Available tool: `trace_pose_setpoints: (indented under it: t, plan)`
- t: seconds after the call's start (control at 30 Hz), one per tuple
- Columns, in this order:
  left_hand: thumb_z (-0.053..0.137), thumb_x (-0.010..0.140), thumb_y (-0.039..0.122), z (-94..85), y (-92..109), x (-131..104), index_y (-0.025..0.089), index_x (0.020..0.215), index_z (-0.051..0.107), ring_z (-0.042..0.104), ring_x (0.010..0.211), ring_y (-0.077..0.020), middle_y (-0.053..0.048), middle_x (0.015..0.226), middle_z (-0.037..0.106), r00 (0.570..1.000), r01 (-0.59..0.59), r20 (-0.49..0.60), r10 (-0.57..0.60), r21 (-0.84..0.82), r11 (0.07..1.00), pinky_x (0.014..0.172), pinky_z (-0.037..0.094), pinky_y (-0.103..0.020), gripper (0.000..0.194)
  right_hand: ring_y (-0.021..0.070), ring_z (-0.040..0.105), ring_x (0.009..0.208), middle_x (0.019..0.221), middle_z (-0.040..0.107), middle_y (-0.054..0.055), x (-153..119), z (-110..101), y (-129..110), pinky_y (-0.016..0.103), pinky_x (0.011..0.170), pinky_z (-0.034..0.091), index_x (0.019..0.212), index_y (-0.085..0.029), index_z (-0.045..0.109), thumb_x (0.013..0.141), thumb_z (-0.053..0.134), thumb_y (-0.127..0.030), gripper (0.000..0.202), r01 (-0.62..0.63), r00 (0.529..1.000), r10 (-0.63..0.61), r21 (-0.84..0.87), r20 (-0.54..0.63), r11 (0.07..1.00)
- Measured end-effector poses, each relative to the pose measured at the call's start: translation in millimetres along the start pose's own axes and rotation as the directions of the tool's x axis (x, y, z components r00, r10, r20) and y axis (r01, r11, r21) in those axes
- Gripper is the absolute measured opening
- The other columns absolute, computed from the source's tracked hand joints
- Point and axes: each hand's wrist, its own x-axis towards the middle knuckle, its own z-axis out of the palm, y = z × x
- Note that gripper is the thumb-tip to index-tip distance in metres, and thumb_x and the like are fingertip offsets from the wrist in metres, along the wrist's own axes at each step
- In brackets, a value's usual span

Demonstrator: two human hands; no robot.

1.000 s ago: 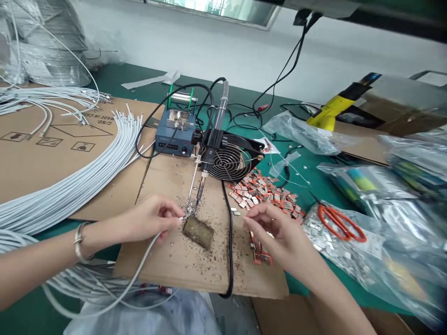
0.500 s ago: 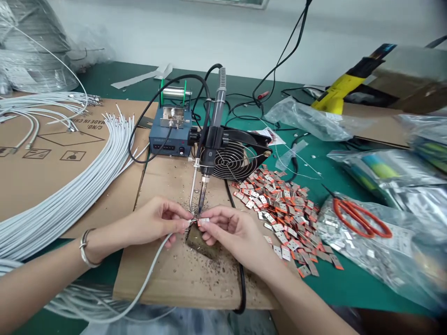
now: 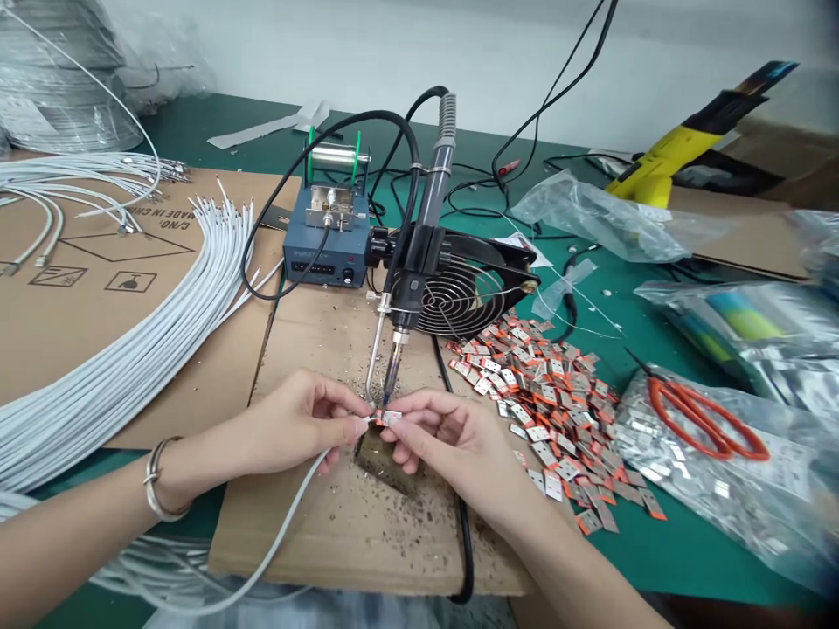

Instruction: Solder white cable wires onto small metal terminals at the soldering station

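Note:
My left hand pinches the end of a white cable, which trails down and to the left. My right hand pinches a small orange-and-silver terminal. Cable end and terminal meet right under the tip of the fixed soldering iron, just above a dark sponge. The iron hangs tilted on a stand over a cardboard sheet littered with solder crumbs.
A pile of orange-and-silver terminals lies right of my hands. Behind the iron are a fan and a blue solder feeder. White cable bundles lie left. Orange scissors rest on plastic bags, right.
My right hand came from the terminal pile to the iron tip with a terminal, meeting the cable end in my left hand. The view shifted slightly.

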Motion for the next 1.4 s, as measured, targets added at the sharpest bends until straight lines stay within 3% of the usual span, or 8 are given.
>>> trace_pose_setpoints:
  t: [0.67, 1.17, 1.4]
  plan:
    - [0.062, 0.07, 0.024, -0.6, 3.1, -1.8, 0.014, 0.078, 0.061, 0.048, 0.04, -0.0082, 0.004, 0.049, 0.053, 1.0, -0.011, 0.004, 0.011, -0.018, 1.0, 0.041, 0.041, -0.019, 0.013, 0.0056, 0.05, 0.04, 0.063, 0.067, 0.004, 0.4, -1.5, -3.1, 0.014, 0.034, 0.041, 0.077, -0.015, 0.066, 0.063, 0.076, -0.035, 0.026, 0.02, 1.0, -0.02, -0.004, 0.01, 1.0]
    - [0.063, 0.068, 0.021, -0.8, 7.7, -1.7, 0.011, 0.076, 0.06, 0.048, 0.039, -0.0068, 0.005, 0.049, 0.052, 1.0, 0.003, 0.022, -0.001, -0.097, 0.995, 0.038, 0.042, -0.017, 0.012, 0.0038, 0.045, 0.037, 0.063, 0.07, 0.003, 0.6, -2.3, -3.6, 0.014, 0.033, 0.029, 0.076, -0.018, 0.07, 0.065, 0.074, -0.025, 0.014, 0.064, 0.997, -0.067, 0.053, 0.04, 0.997]
    - [0.062, 0.068, 0.022, -2.3, 6.1, 1.3, 0.012, 0.077, 0.059, 0.047, 0.038, -0.0072, 0.005, 0.05, 0.052, 1.0, 0.021, 0.012, -0.021, -0.02, 1.0, 0.038, 0.041, -0.018, 0.014, 0.0053, 0.045, 0.036, 0.061, 0.069, 0.004, 0.4, 1.9, -6.7, 0.016, 0.032, 0.03, 0.073, -0.015, 0.067, 0.059, 0.076, -0.028, 0.021, 0.024, 0.999, -0.025, -0.025, -0.04, 0.999]
